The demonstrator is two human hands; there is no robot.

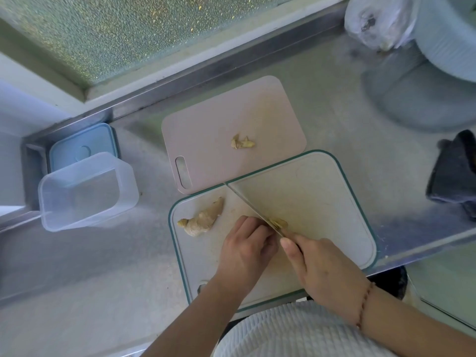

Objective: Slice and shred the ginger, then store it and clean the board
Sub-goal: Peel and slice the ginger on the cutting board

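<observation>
Though uncovered — clear tub [85,191], contents none.

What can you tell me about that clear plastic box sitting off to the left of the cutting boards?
The clear plastic container is a rectangular tub with rounded corners, translucent and seemingly empty. It has no lid on; a blue lid lies just behind it, partly hidden by its far rim. It stands open side up on the steel counter, left of both cutting boards and apart from them. Neither hand touches it.
</observation>
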